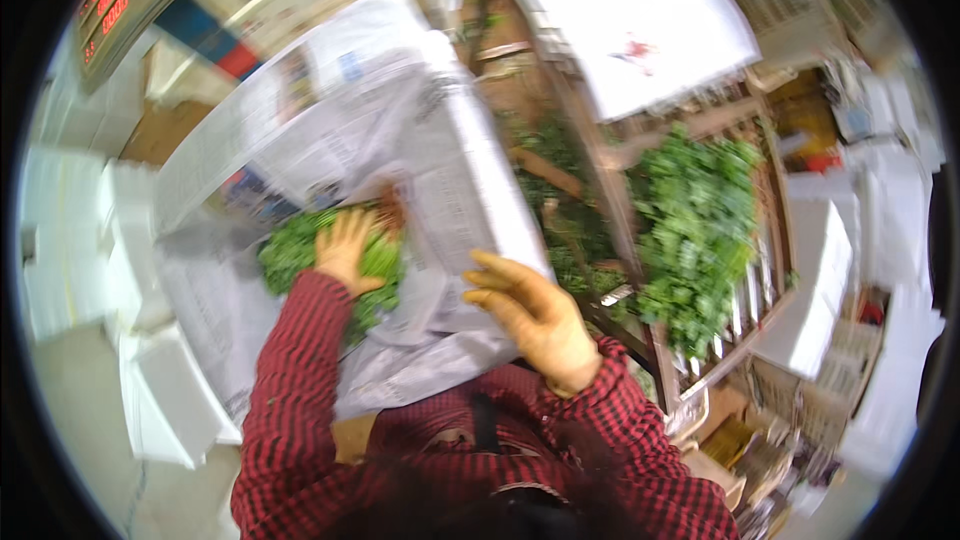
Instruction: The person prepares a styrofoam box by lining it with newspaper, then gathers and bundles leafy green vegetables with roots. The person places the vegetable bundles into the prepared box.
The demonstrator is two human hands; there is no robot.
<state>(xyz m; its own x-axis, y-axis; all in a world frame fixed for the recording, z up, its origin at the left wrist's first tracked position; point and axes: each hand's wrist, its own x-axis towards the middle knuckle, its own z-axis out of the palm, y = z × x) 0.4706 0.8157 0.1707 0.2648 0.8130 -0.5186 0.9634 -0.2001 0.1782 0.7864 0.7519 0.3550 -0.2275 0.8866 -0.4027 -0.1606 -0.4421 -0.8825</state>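
My left hand (346,249) lies flat on leafy greens (292,251), its fingers spread and not wrapped around them. Reddish root ends (391,206) show at the upper right of this pile. The greens sit inside a box lined with printed newspaper sheets (442,221), which cover its walls and fold over its rim. Over the right-hand side of the box hovers my right hand (536,319), with its fingers apart and nothing in them. To its right, a bunch of leafy green herbs (694,240) rests on a brown slatted rack (776,240).
White foam boxes (169,390) stand on the left. A scale with a red lit display (112,4) is at the upper left. White paper sheets (630,22) lie at the top of the rack. Plant scraps (570,240) lie between box and rack. Plastic crates (802,412) stand at right.
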